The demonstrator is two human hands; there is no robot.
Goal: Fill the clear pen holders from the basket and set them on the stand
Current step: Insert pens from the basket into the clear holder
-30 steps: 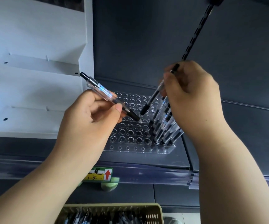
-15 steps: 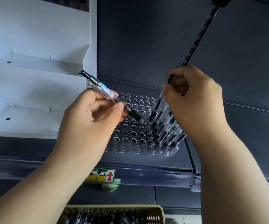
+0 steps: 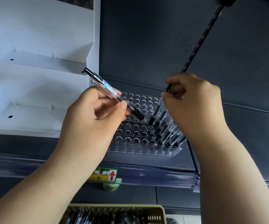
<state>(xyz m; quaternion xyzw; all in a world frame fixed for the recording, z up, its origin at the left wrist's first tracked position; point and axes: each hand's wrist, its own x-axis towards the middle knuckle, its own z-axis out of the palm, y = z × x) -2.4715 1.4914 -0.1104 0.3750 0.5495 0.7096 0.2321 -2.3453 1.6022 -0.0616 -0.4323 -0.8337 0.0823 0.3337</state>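
Holding a pen slantwise in my left hand, thumb and curled fingers pinching its barrel, tip aimed toward my right hand. That hand pinches the top of a second pen, whose lower end meets the clear pen holder between both hands. A row of pens stands under my right wrist. The basket sits below my forearms.

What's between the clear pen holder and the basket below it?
Head view: the shelf's front rail, carrying a yellow label with a red arrow.
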